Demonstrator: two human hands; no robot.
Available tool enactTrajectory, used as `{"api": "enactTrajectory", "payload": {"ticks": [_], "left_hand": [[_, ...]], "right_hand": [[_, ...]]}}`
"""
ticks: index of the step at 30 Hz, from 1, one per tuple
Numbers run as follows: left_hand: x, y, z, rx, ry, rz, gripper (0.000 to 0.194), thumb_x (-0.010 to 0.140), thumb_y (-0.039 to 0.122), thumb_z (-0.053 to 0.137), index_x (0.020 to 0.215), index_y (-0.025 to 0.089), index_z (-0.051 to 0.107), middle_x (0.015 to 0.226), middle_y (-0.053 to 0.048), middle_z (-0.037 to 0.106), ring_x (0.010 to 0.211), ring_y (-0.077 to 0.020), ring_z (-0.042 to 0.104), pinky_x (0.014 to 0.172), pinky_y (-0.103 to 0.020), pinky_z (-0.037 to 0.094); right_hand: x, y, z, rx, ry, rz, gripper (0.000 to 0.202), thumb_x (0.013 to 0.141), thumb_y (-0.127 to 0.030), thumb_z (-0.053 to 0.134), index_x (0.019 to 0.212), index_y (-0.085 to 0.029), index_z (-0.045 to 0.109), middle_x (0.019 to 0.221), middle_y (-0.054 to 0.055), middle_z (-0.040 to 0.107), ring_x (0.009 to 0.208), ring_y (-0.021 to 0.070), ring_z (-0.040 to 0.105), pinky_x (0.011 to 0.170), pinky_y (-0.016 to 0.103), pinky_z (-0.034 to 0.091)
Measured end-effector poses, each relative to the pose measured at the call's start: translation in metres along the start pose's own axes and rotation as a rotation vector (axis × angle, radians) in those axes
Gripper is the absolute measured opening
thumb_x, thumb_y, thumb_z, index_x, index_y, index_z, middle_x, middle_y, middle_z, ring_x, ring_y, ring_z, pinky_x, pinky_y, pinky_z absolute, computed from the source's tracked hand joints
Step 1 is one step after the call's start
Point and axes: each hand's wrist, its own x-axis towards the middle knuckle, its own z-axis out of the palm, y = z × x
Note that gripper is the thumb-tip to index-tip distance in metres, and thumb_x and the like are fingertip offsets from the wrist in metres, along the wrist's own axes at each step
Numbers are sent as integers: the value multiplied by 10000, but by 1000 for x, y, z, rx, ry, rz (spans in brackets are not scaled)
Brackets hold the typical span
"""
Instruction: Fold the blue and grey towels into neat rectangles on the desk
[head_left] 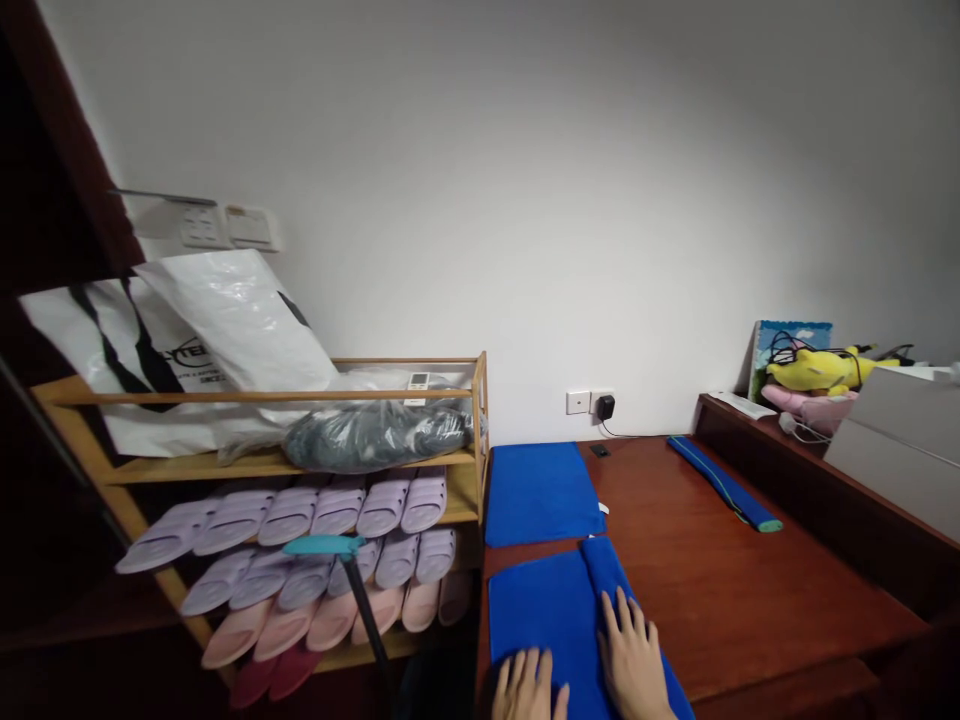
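Head view: the left hand [527, 688] and right hand [632, 660] lie flat, fingers spread and gripping nothing, on the near blue terry towel [547, 615], which sits at the front left corner of the reddish-brown wooden table [720, 570]. A rolled fold [604, 565] runs just beyond the right hand. Risk: the towel lies close to the table's left edge, so sideways pressure could drag it off toward the wooden slipper rack [315, 500].

We see a bright blue towel [551, 615] lying flat at the near left edge of the reddish wooden table [720, 590]. Its right side is folded over into a thicker strip. It lies just near of a second blue towel.
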Motion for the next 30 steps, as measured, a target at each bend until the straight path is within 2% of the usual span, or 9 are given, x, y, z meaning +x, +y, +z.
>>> {"api": "enactTrajectory", "payload": {"ticks": [3,7,14,16,18,20,23,27,30], "left_hand": [[34,-2,-22,-58,-256,-22,492,894,394,363,1358,242,420,1395,-63,455,1250,-263,452,1009,-448,391],[53,-5,-34,-127,-483,-42,560,915,466,307,1430,272,203,1500,-60,222,1368,-296,226,1073,-586,242],[48,-7,-31,-127,-495,-35,562,928,526,235,1427,317,80,1516,-28,175,1386,-276,170,1091,-578,207],[49,-6,-32,-123,-498,-33,558,932,518,225,1426,315,61,1517,-31,173,1386,-277,169,1089,-581,206],[50,-5,-33,-121,-497,-32,557,935,509,226,1427,309,56,1518,-36,173,1388,-278,161,1092,-583,192],[50,-3,-33,-121,-489,-28,556,937,499,232,1428,302,58,1520,-43,171,1389,-280,157,1096,-582,178],[52,-4,-32,-122,-488,-24,560,938,486,241,1432,294,59,1520,-39,171,1388,-274,167,1099,-579,175],[60,-12,-30,-106,-525,-17,578,928,469,277,1437,277,81,1514,-17,188,1386,-250,188,1108,-554,187],[66,-18,-30,-89,-527,-5,574,926,485,281,1435,276,119,1510,-14,206,1381,-243,210,1112,-530,197]], "right_hand": [[4,-10,-3,4,14,-14,474,863,-279,358,1304,-183,504,1320,161,515,1136,365,502,907,540,384],[13,2,-3,-9,37,-53,532,806,-123,319,1296,-197,512,1255,129,574,1070,328,543,895,498,406],[48,102,-17,315,-54,52,633,709,-51,299,1306,-160,481,1007,69,698,910,180,645,776,266,489],[57,127,-24,289,-57,96,575,712,-63,304,1229,-126,547,927,96,709,867,201,660,759,288,500],[59,133,-30,246,-25,143,541,748,-80,292,1233,-73,532,1046,168,668,961,249,635,815,360,491],[55,117,-33,226,35,127,521,807,-121,282,1287,-62,474,1238,198,564,1120,275,552,910,416,450],[35,59,-28,301,109,-84,470,894,-281,338,1333,-150,439,1381,124,457,1267,236,420,1027,401,380],[5,-18,-12,350,-27,-217,545,919,-476,331,1416,-253,304,1465,69,334,1333,229,316,1036,419,382],[-2,-29,-2,306,-52,-240,547,918,-511,316,1412,-277,308,1474,58,305,1347,237,277,1061,444,345]]}}
